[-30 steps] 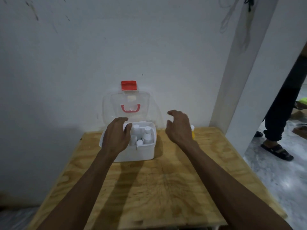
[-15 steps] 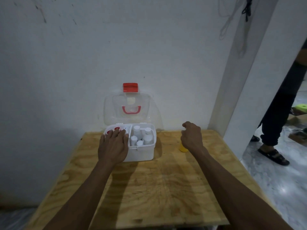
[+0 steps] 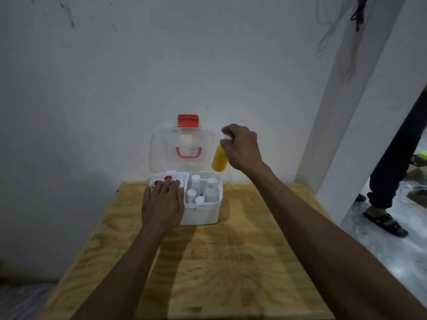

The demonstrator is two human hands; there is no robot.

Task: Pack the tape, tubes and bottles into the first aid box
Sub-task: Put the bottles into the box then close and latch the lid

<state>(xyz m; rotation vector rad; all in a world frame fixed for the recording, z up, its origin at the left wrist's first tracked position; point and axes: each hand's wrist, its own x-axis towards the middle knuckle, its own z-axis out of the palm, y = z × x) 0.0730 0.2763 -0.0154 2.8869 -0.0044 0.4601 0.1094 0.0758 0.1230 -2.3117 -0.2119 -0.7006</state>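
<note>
A white first aid box (image 3: 201,214) stands open at the far side of the table, its clear lid (image 3: 161,158) with a red latch (image 3: 188,120) upright against the wall. The right compartment holds several white bottles (image 3: 203,190). Red-centred tape rolls (image 3: 163,180) lie in the left compartment. My left hand (image 3: 163,204) rests flat on the box's left half, fingers spread. My right hand (image 3: 241,147) holds a yellow bottle (image 3: 219,160) by its white cap, in the air above the box's right rear corner.
The plywood table (image 3: 231,262) ends at a white wall behind. A white pillar (image 3: 346,100) rises at the right. Beyond it a person's legs and sandal (image 3: 384,224) stand on the grey floor.
My right hand has closed on the yellow bottle and lifted it from the table up and left toward the box. My left hand stays on the box's left side.
</note>
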